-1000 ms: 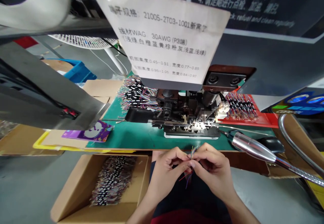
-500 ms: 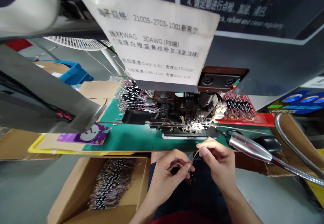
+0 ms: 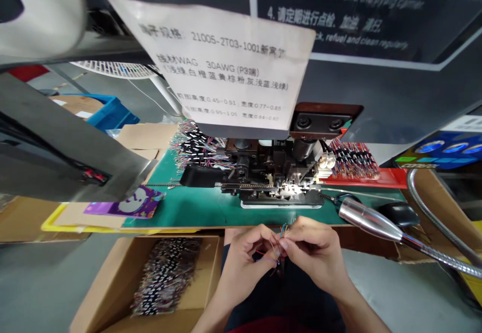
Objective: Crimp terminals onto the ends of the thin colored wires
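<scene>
Thin coloured wires (image 3: 285, 230) fan out between my two hands, just in front of the green table's (image 3: 199, 212) near edge. My left hand (image 3: 253, 260) pinches the wires with thumb and fingers. Close against it on the right, the thumb and fingertips of my right hand (image 3: 314, 250) are closed on the same bunch near the wire ends. Fingers hide part of the bunch. Above my hands stands a crimping machine (image 3: 278, 172), its lit metal tooling (image 3: 293, 188) over the table.
Wire bundles (image 3: 165, 272) lie in a cardboard box (image 3: 109, 278) at lower left. More bundles (image 3: 198, 144) are behind the machine; others (image 3: 356, 158) fill a red tray (image 3: 387, 177). A metal lamp (image 3: 371, 220) reaches in from the right. A purple packet (image 3: 139, 202) lies left.
My right hand has moved left and slightly down, against my left hand and onto the bunch. Several wire tips now stick up between the fingers. The view has shifted slightly.
</scene>
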A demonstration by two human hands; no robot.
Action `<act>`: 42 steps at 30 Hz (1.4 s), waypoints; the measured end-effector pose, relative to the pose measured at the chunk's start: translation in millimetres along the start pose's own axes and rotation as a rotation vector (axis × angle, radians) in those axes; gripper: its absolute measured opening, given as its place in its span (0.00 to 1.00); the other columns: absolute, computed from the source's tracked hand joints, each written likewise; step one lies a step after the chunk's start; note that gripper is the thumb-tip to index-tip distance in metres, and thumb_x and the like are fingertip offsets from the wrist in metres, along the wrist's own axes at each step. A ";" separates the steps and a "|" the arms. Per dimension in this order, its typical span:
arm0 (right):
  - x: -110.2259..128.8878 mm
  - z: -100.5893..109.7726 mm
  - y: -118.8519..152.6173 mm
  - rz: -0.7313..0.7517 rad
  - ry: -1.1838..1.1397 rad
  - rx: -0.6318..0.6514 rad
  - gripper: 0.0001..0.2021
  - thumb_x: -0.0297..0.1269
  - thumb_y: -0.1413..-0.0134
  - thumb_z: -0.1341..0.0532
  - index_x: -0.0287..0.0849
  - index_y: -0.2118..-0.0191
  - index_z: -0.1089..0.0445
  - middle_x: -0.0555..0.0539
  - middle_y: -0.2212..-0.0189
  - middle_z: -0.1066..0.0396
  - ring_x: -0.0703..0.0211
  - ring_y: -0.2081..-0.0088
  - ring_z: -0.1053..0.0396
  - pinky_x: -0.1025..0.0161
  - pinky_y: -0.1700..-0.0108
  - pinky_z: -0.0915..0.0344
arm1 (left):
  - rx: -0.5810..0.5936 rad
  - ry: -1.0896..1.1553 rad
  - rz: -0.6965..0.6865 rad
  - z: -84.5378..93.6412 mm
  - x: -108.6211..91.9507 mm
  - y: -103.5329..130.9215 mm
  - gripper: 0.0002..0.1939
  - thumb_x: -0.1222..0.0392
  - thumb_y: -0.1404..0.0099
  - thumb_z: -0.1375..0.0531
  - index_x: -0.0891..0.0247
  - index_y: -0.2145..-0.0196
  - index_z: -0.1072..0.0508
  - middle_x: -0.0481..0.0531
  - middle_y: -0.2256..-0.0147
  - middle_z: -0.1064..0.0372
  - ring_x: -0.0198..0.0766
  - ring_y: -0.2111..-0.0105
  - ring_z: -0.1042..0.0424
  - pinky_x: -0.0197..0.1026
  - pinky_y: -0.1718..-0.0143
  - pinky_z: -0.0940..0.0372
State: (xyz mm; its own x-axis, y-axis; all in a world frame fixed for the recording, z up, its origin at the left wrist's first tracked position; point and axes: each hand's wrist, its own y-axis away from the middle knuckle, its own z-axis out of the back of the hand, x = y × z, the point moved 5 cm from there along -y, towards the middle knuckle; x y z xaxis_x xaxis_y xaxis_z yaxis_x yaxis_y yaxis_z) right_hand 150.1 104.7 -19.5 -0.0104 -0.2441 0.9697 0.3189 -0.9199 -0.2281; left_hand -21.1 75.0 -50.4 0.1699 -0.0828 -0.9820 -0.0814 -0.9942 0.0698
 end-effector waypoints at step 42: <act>-18.6 -2.9 -31.5 -0.339 -0.112 -0.141 0.22 0.48 0.25 0.32 0.41 0.70 0.14 0.49 0.80 0.25 0.63 0.81 0.37 0.66 0.77 0.42 | -0.238 0.118 0.001 -8.3 14.7 -34.6 0.16 0.51 0.25 0.29 0.62 0.68 0.22 0.45 0.79 0.26 0.33 0.81 0.25 0.30 0.78 0.30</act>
State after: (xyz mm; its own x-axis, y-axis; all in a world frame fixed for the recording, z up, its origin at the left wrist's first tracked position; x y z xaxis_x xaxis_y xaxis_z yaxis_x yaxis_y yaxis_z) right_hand 137.5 137.3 -30.6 0.0133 0.1087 0.9940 0.1815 -0.9778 0.1045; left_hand -7.6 107.6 -65.9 0.2841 -0.0776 -0.9557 0.1494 -0.9810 0.1241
